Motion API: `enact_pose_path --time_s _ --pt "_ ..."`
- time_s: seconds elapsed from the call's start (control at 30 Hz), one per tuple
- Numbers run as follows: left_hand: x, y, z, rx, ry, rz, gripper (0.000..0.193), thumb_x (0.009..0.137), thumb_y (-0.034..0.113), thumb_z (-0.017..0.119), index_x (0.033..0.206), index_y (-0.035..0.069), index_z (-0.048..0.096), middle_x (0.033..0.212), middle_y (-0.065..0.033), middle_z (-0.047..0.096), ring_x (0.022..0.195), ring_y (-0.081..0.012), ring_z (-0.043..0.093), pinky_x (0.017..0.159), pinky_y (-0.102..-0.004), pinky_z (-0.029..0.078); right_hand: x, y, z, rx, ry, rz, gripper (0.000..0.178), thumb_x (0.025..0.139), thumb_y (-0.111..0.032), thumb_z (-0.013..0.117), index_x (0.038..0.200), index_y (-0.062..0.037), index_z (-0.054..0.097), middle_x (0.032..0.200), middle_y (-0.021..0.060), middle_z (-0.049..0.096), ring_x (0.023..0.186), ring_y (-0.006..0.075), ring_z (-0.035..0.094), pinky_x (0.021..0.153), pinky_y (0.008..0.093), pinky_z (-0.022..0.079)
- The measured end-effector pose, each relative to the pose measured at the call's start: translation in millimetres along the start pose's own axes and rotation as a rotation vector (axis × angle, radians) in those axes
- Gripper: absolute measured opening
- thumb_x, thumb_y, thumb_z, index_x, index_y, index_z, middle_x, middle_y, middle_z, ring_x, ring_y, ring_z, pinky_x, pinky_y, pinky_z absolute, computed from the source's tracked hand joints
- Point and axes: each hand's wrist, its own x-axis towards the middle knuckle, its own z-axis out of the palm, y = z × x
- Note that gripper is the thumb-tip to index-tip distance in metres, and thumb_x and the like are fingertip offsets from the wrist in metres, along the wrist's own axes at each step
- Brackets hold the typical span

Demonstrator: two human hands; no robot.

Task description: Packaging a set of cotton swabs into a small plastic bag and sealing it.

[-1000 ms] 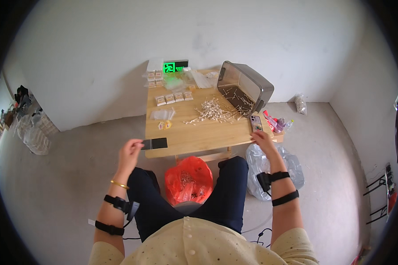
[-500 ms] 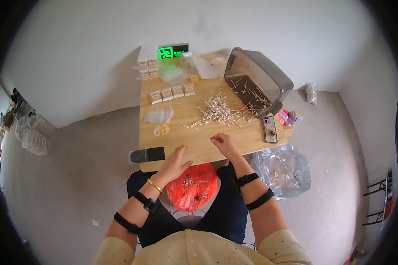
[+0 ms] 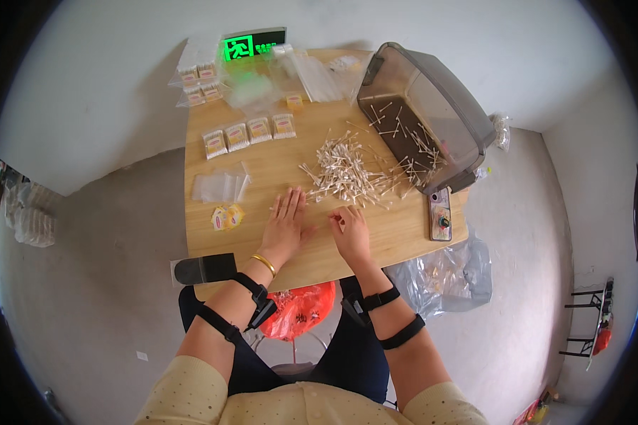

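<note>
A loose heap of cotton swabs [image 3: 344,168] lies on the wooden table [image 3: 262,166] just beyond my hands. My left hand [image 3: 286,225] rests palm down on the tabletop with its fingers stretched toward the near left edge of the heap. Close beside it, my right hand [image 3: 350,232] is closed, its fingers curled in toward the thumb. Whatever it may hold is hidden. More swabs are scattered inside a grey see-through bin [image 3: 439,92] tipped on its side, its mouth facing the heap.
Packed swab packets [image 3: 248,133] stand in a row at left. Nearer are clear bags [image 3: 220,185] and yellow-white labels [image 3: 227,217]. A black pouch [image 3: 205,269] overhangs the left edge; a phone [image 3: 440,214] lies at right. A red bag [image 3: 298,312] hangs below the front edge.
Both hands have moved forward over the table toward the heap. My left hand has gone from raised near the edge to flat on the wood. The view has shifted closer to the table.
</note>
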Motion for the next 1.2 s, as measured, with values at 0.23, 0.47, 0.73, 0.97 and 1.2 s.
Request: enact_pose_path --time_s 0.23,0.47,0.73,0.97,1.2 --pt "-48.6 0.6 -15.2 0.083 -0.124 -0.016 0.084 0.1 0.05 0.055 0.162 0.002 0.027 0.17 -0.0132 0.025 0.159 -0.0303 0.02 0.128 -0.0573 0.011 -6.2 5.7 0.2 0.032 0.006 0.033 0.008 0.086 -0.004 0.068 0.093 -0.008 0.07 0.09 0.0108 0.065 0.09 0.0351 0.059 0.081 0.0454 0.049" --pt "-78.9 6.8 -24.3 0.04 -0.157 0.017 0.082 0.099 0.048 0.057 0.163 0.006 0.028 0.171 -0.0114 0.024 0.159 -0.0299 0.018 0.128 -0.0594 0.01 -12.2 -11.3 2.9 0.017 -0.003 -0.012 0.011 0.086 -0.002 0.068 0.094 -0.0083 0.069 0.09 0.0114 0.065 0.091 0.0356 0.059 0.083 0.0453 0.049" --pt "-55.3 7.1 -22.3 0.001 -0.079 -0.067 0.084 0.1 0.05 0.053 0.161 -0.001 0.027 0.17 -0.0188 0.023 0.159 -0.0354 0.017 0.129 -0.0549 0.01 10.8 -18.2 14.1 -0.107 -0.06 -0.212 0.033 0.084 0.003 0.063 0.113 -0.0125 0.072 0.108 0.0111 0.059 0.104 0.0331 0.057 0.091 0.0453 0.049" --pt "-68.8 5.0 -18.9 -0.002 -0.12 -0.039 0.084 0.101 0.053 0.05 0.161 0.0 0.027 0.169 -0.0159 0.027 0.158 -0.0314 0.022 0.129 -0.055 0.011 45.0 -10.6 7.3 -0.256 -0.197 -0.328 0.016 0.083 -0.004 0.071 0.096 -0.0137 0.073 0.103 0.0073 0.057 0.104 0.03 0.057 0.092 0.0442 0.048" --pt "-84.0 10.1 -26.0 0.027 -0.138 -0.037 0.083 0.102 0.054 0.045 0.162 0.0 0.025 0.169 -0.0143 0.027 0.158 -0.0276 0.022 0.129 -0.0544 0.012 50.4 -8.3 -1.3 -0.344 -0.268 -0.33 0.007 0.085 -0.014 0.073 0.091 -0.0135 0.07 0.105 0.0065 0.057 0.108 0.0285 0.056 0.093 0.0432 0.046"
